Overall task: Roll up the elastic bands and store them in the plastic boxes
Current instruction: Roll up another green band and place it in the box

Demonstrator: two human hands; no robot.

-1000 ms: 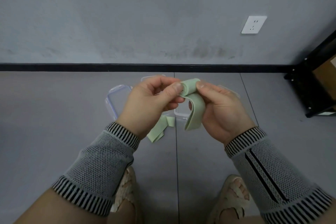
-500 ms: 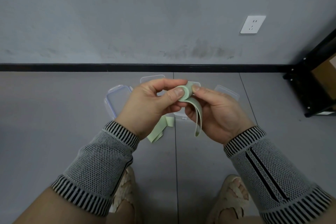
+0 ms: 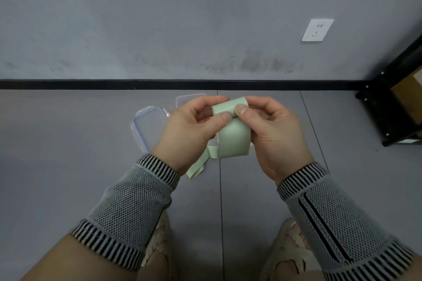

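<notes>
Clearly the green elastic band (image 3: 231,138) is soft and springy: both hands, left hand (image 3: 189,134) and right hand (image 3: 274,134), pinch its roll; hold the coil or it unwinds.

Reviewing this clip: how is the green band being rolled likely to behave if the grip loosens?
The green elastic band looks floppy: its free tail droops in a curve below the roll. It probably springs open if released, since both the left hand and right hand pinch the roll to keep it wound. It seems light, held by fingertips alone.
</notes>
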